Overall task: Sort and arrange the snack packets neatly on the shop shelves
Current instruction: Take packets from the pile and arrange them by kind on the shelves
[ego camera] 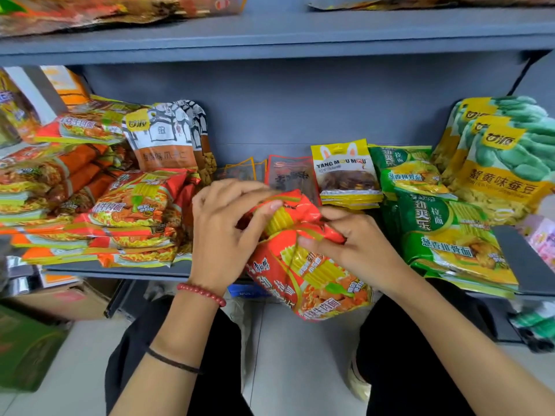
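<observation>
Both hands hold red noodle packets (pixel 312 274) at the front edge of the grey shelf (pixel 120 270), in the middle of the view. My left hand (pixel 225 229) grips the upper end of the packets with curled fingers. My right hand (pixel 357 244) pinches the packets from the right side. The lower packet hangs out past the shelf edge. A pile of matching red noodle packets (pixel 132 211) lies on the shelf to the left. Green noodle packets (pixel 450 235) are stacked on the right.
Behind the hands stand yellow rabbit-print packets (pixel 345 172) and dark red packets (pixel 292 175). White-and-brown pouches (pixel 165 139) stand at back left, yellow-green bean bags (pixel 504 163) at back right. An upper shelf (pixel 270 34) carries more packets. Cardboard boxes (pixel 60 298) sit on the floor at left.
</observation>
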